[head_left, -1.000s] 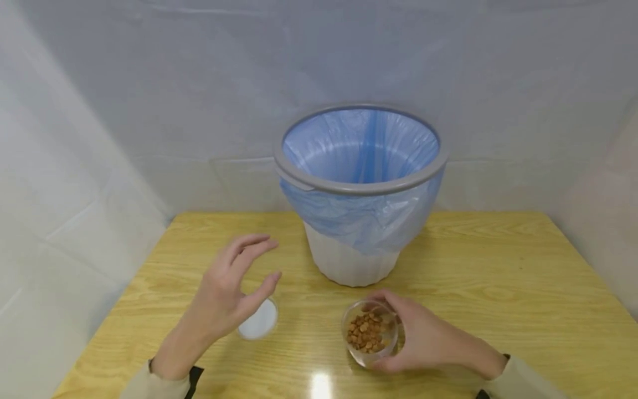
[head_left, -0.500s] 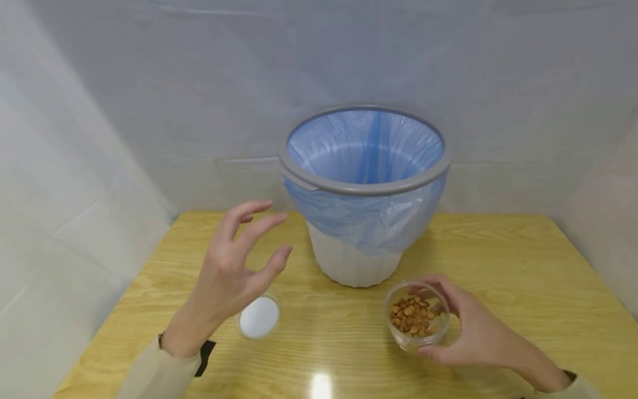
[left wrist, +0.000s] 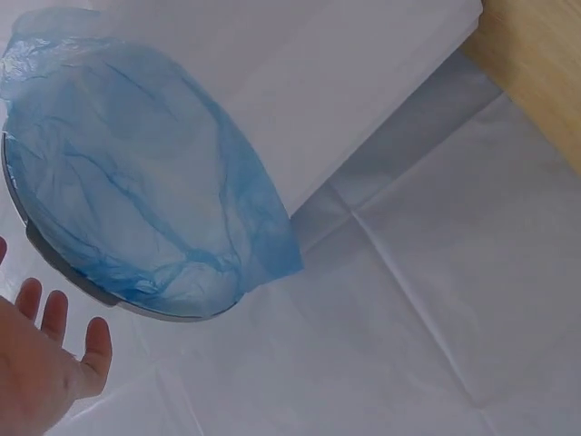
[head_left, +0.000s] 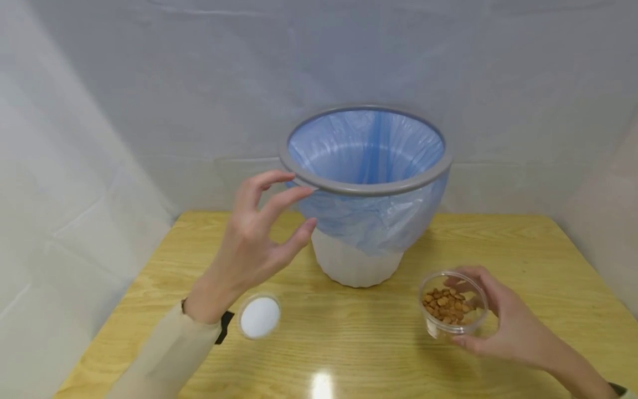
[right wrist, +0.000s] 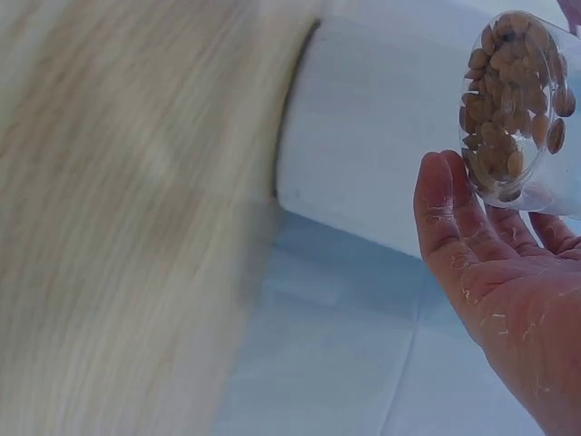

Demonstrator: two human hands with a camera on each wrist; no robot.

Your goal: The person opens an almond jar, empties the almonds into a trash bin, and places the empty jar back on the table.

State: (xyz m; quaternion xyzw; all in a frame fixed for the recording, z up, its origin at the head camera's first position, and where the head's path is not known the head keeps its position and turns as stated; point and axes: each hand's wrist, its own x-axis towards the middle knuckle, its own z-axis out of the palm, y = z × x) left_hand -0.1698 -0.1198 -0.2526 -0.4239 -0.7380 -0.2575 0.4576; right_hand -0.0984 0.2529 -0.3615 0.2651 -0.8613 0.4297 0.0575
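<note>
My right hand (head_left: 513, 321) grips a clear round plastic tub (head_left: 432, 328) by its right side, thumb at the front and fingers behind. Small brown kibble-like pieces (head_left: 446, 305) cover the tub's bottom, and its top is uncovered. In the right wrist view the pieces (right wrist: 508, 91) show through the wall. My left hand (head_left: 254, 238) is raised, fingers bent and thumb spread apart, with nothing between them. Its fingertips overlap the left rim of a white bin (head_left: 356, 266) in the head view. A blue plastic liner (head_left: 369, 221) hangs over the bin's outside, under a grey ring (head_left: 369, 189).
A flat white disc with a clear edge (head_left: 260, 317) lies on the wooden table (head_left: 319, 343), below my left wrist. The bin stands at the back middle of the table. Pale sheeting (head_left: 209, 83) hangs behind and at both sides.
My right hand has carried the tub to the right, away from the front of the bin. My left hand has risen and moved right, from above the white disc to the bin's rim.
</note>
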